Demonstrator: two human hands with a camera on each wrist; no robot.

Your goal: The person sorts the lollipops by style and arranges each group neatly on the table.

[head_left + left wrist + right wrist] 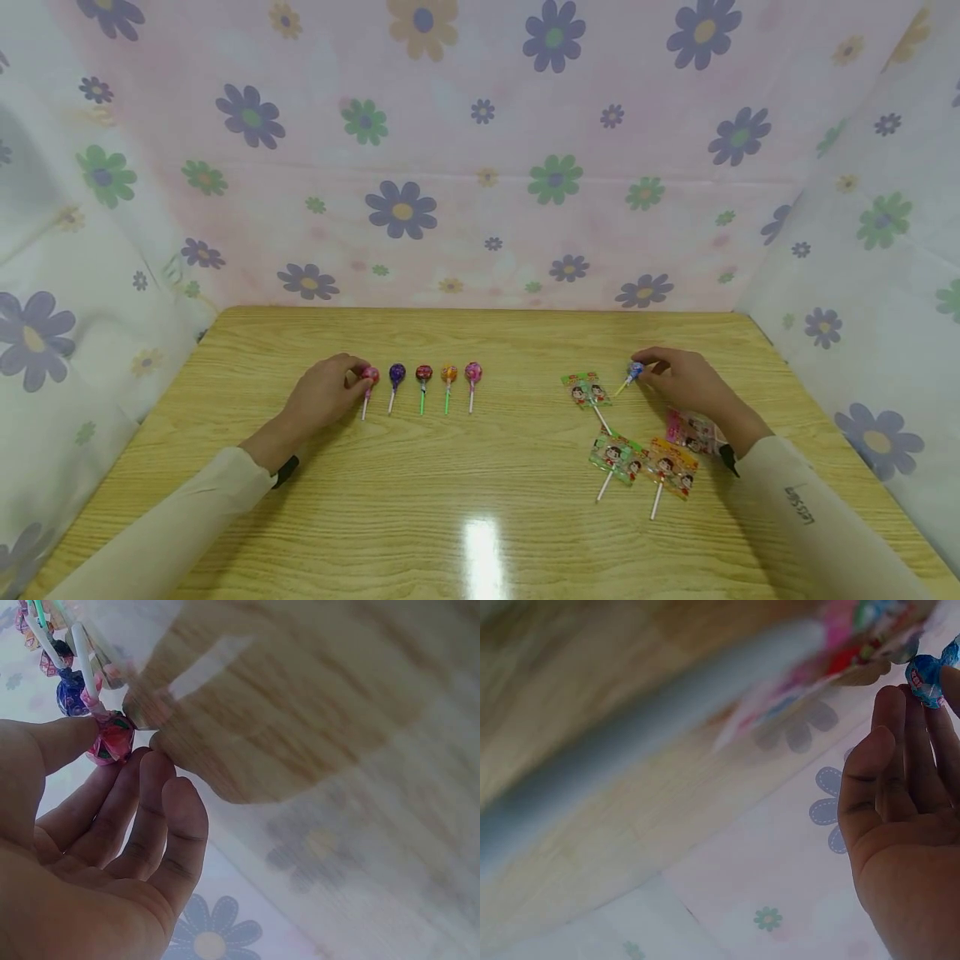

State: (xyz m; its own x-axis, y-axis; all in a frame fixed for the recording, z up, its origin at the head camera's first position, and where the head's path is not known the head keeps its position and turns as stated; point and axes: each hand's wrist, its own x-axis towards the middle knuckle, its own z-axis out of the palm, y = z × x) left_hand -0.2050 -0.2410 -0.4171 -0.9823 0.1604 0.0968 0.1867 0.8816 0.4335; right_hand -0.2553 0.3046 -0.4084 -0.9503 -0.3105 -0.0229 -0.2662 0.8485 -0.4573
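Note:
My left hand (324, 390) pinches the head of a pink-red wrapped lollipop (112, 741) between thumb and fingertips, at the left end of a row. Beside it in the row lie a purple lollipop (397, 374), a dark red one (423, 374), an orange one (448, 374) and a pink one (473, 373), sticks toward me. Over on the right, my right hand (684, 379) pinches a blue wrapped lollipop (634, 369) by its head; its yellow stick points down-left. The right wrist view shows the blue wrapper (925, 679) between thumb and fingertips.
Flat lollipops in printed packets lie at the right: a green packet (587, 390), a second green packet (617, 456), an orange packet (672, 468) and a pink packet (691, 432) beside the right wrist. Flowered cloth (480, 158) walls the wooden table (360, 517) behind and at both sides.

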